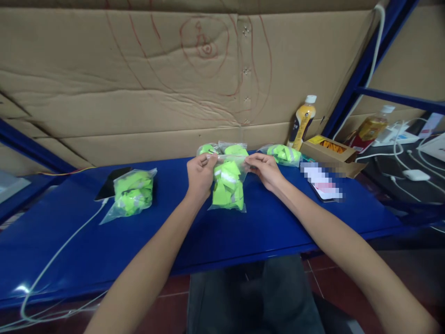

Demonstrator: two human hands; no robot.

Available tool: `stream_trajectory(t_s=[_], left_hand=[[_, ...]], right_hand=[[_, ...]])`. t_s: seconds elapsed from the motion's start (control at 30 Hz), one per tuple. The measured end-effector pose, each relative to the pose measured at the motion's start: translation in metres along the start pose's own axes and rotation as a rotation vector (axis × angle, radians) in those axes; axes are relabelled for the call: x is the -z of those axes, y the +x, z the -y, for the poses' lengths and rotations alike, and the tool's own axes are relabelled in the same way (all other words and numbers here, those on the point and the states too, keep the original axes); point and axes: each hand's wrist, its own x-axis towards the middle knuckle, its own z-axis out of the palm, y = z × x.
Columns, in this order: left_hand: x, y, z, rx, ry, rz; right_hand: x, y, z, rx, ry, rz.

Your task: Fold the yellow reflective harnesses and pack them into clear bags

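A clear plastic bag (227, 188) with folded neon-yellow fabric and silvery strips inside is between my hands, near the middle of the blue table. My left hand (201, 174) pinches its top edge at the left corner. At the right end of that same edge, the fingers of my right hand (264, 169) are closed on the plastic. Just behind it are more such bags (236, 149), partly hidden by the held one and my fingers. Another filled bag (134, 192) lies to the left, and one more (283, 154) rests beyond my right hand.
A black tablet-like device (110, 184) with a white cable lies partly under the left bag. To the right are a phone (321, 181), an opened cardboard box (327, 155) and a yellow drink bottle (303, 123). Cardboard (167, 93) walls the back; a blue post (365, 79) rises at right.
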Motion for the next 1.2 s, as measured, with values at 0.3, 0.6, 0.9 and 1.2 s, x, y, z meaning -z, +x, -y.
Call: stream_trajectory(t_s=[0.3,0.6,0.9,1.2], left_hand=[[-0.002,0.0,0.001,0.055,-0.022,0.008],[-0.004,-0.003,0.002,0.198,-0.063,0.059],[-0.002,-0.007,0.004,0.12,-0.001,0.118],[-0.015,-0.015,-0.006,0.417,-0.071,0.225]], right_hand=[[-0.001,0.0,-0.004,-0.018,-0.031,0.003],[-0.005,-0.003,-0.006,0.006,-0.037,-0.004],[-0.015,-0.007,-0.007,-0.016,-0.031,0.012],[-0.016,-0.007,-0.011,0.021,0.003,-0.058]])
